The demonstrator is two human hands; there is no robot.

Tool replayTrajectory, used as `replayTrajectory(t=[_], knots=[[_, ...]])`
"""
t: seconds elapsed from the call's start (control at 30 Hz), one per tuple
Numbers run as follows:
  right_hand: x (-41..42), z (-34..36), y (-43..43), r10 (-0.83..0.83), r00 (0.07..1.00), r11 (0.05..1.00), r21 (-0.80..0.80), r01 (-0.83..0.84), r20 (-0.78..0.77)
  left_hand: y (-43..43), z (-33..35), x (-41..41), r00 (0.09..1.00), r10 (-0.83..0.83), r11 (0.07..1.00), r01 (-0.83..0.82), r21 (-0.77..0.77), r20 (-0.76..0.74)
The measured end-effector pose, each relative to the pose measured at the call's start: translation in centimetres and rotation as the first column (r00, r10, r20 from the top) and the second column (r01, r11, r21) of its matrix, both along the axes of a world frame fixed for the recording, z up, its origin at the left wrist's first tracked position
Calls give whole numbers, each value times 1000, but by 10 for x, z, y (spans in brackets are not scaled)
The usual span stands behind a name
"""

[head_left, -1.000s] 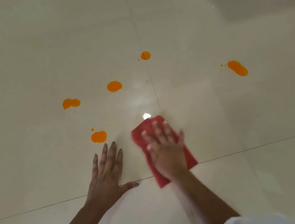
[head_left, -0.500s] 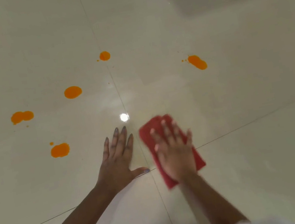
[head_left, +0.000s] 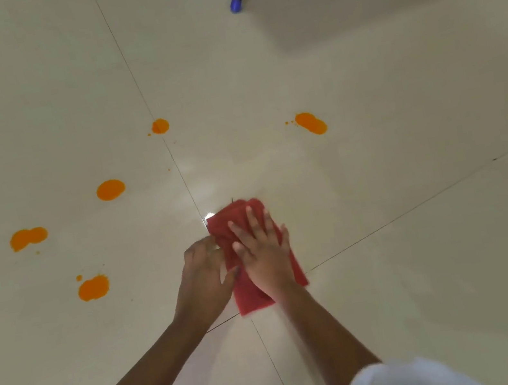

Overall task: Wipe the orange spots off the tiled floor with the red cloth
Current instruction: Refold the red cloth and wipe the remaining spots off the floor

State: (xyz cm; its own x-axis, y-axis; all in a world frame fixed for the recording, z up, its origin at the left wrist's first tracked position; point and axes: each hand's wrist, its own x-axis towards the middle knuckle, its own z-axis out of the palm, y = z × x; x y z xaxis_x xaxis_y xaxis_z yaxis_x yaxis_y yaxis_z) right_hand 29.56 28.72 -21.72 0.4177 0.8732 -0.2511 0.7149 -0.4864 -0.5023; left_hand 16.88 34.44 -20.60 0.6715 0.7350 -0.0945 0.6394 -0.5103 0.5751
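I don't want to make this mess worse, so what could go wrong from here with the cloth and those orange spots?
One: the red cloth lies under the flat right hand; dragged through the nearest orange spot, it may smear rather than lift. Two: the left hand seems to pinch the cloth's edge, so it could bunch. Three: the far spot sits on a grout line, and wiping might push colour into the seam.

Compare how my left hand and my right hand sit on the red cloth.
The right hand lies flat on top of the red cloth with its fingers straight and spread. The left hand is at the cloth's left edge with its fingers curled, apparently pinching it. The right hand covers the cloth's middle, while the left hand is mostly over the bare tiled floor. Both touch the cloth.
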Motion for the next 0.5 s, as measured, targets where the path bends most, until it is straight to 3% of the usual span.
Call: replayTrajectory(t=[0.07, 0.1, 0.17, 0.27, 0.3, 0.37, 0.43, 0.5], knots=[[-5, 9, -12, -253, 944, 953, 114, 281, -210, -1, 10, 2, 991, 136, 983, -132, -123, 19], [-4, 13, -18, -393, 897, 906, 81, 415, -202, -1, 12, 2, 990, 139, 980, -138, -146, -6], [1, 19, -26, -542, 828, 840, -84, 536, -140, -3, 13, 2, 989, 145, 958, -151, -244, -41], [7, 44, -18, -661, 621, 745, -272, 608, -422, -1, 30, 7, 957, 291, 861, -269, -432, -17], [8, 58, -14, -647, 535, 741, -284, 608, -544, 1, 40, 9, 940, 341, 807, -283, -518, 17], [5, 82, -9, -531, 471, 802, -239, 547, -705, 6, 64, 14, 895, 442, 569, -230, -789, 58], [-5, 106, -7, -358, 535, 903, -137, 408, -765, 12, 84, 16, 878, 472, 368, -114, -923, 80], [-12, 127, -3, -241, 578, 944, -49, 327, -780, 17, 102, 17, 870, 474, 342, -43, -939, 133]])
